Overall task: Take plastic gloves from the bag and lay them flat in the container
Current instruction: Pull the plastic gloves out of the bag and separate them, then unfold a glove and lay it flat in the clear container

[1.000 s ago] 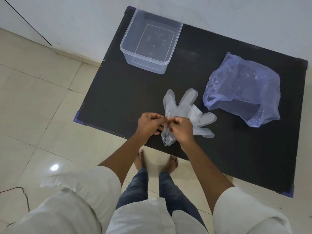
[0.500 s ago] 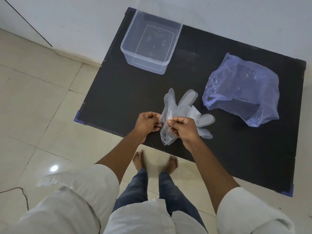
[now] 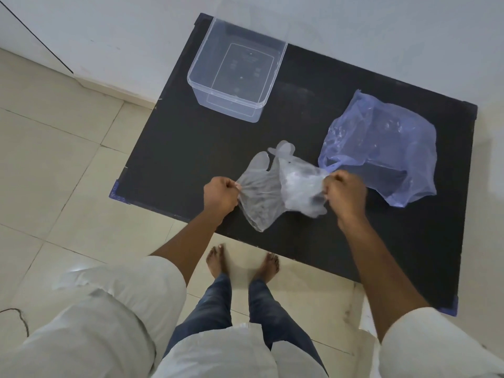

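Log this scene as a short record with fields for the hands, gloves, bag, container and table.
left hand: shut, pinching one clear plastic glove
right hand: shut, pinching a bunch of clear gloves
gloves: being pulled apart above the table, none in the container
bag: bluish plastic, crumpled, on the right part of the table
container: clear, open, empty, far left of the table
table: black
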